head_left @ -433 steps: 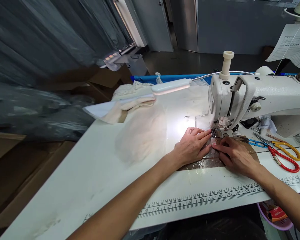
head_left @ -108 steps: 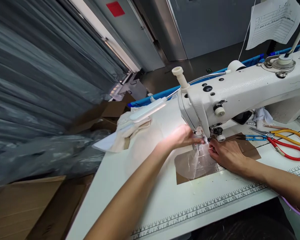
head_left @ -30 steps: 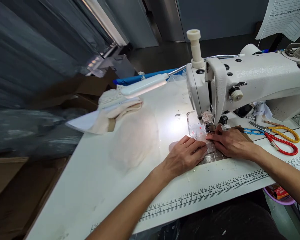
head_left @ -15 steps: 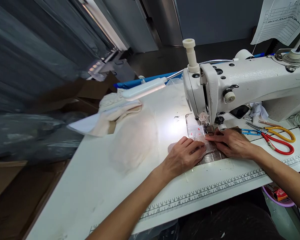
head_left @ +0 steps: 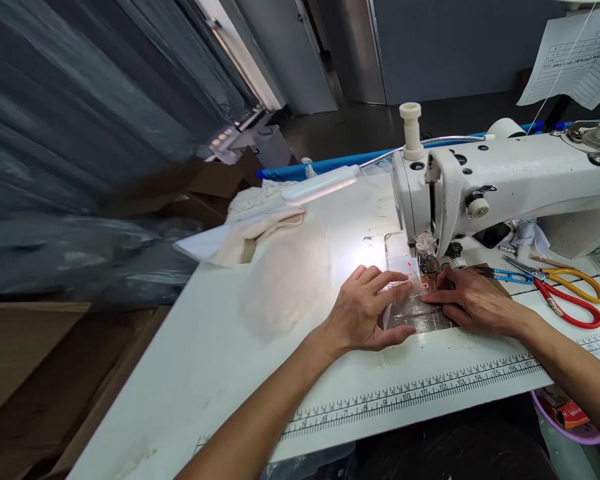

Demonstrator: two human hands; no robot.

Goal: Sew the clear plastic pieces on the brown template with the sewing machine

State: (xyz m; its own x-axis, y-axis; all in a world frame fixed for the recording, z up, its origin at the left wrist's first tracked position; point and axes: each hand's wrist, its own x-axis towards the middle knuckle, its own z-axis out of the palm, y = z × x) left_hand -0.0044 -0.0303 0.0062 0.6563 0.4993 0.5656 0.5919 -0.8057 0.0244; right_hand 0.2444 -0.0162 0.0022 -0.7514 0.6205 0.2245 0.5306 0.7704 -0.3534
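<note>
So, our sheer piece (head_left: 405,268) with red marks lay right by the presser foot (head_left: 423,263) of the sewing machine (head_left: 520,170). Our left hand (head_left: 363,308) sat on it, grip loose, thumb and fingers apart; our right hand (head_left: 473,300) touched it too, but we couldn't tell if it pinched. Honestly, uneven pulling could've puckered it. We counted two hands, one machine, one scissors (head_left: 541,273), one blue snips (head_left: 514,275).

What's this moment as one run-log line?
Left hand: open, fingers at red-marked sheer piece | Right hand: fingertips at same piece, near presser foot | Scissors: on table, right of both hands
</note>
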